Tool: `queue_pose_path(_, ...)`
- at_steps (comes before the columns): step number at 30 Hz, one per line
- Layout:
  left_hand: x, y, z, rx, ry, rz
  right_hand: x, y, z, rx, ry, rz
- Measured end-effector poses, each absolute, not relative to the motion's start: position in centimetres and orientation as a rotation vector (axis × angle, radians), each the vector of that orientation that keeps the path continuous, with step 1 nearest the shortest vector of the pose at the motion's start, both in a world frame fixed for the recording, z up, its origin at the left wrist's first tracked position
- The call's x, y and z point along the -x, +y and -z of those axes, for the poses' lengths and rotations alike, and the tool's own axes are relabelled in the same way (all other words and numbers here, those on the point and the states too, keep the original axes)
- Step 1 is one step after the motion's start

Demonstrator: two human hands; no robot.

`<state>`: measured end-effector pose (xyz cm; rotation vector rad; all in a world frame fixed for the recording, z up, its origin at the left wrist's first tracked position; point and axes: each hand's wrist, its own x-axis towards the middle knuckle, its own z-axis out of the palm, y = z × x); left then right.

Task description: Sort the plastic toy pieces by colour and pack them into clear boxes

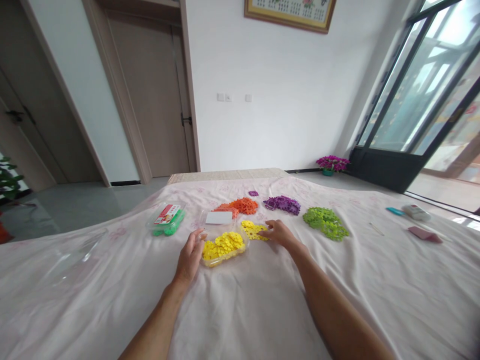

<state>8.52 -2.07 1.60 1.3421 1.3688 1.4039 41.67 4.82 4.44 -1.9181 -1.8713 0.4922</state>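
Note:
My left hand (190,256) grips the left side of a clear plastic box (221,261), its fingers closed on the wall. Inside the box lies a heap of yellow flower-shaped plastic pieces (227,242). The hinged lid (219,218), with a white label, is tipped back away from me. Just right of the box, several loose yellow pieces (252,230) lie flat on the cloth. My right hand (281,234) is over their right end, thumb and forefinger apart, fingertips at the pieces.
Beyond the box are piles of orange pieces (243,205) and purple pieces (283,204), plus a small purple cluster (253,193). Green pieces (325,223) lie to the right. A lidded box of green pieces (167,220) stands left. A pink cloth (424,234) is far right.

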Motion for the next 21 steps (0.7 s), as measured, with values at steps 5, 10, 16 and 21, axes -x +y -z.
queue_pose_path(5, -8.6, -2.1, -1.7, -1.344, 1.368, -1.406, -40.4, 4.4, -4.1, 2.033, -1.918, -0.36)
queue_pose_path(10, -8.6, -2.1, -1.6, -1.343, 1.385, -1.408, -40.4, 4.3, -4.2, 2.016, -1.911, -0.371)
queue_pose_path(16, -8.6, -2.1, -1.6, -1.34, 1.398, -1.416, -40.1, 4.3, -3.9, 1.958, -1.827, -0.392)
queue_pose_path(21, -8.6, -2.2, -1.7, -1.342, 1.38, -1.413, -40.6, 4.6, -3.1, 1.859, -1.699, -0.469)
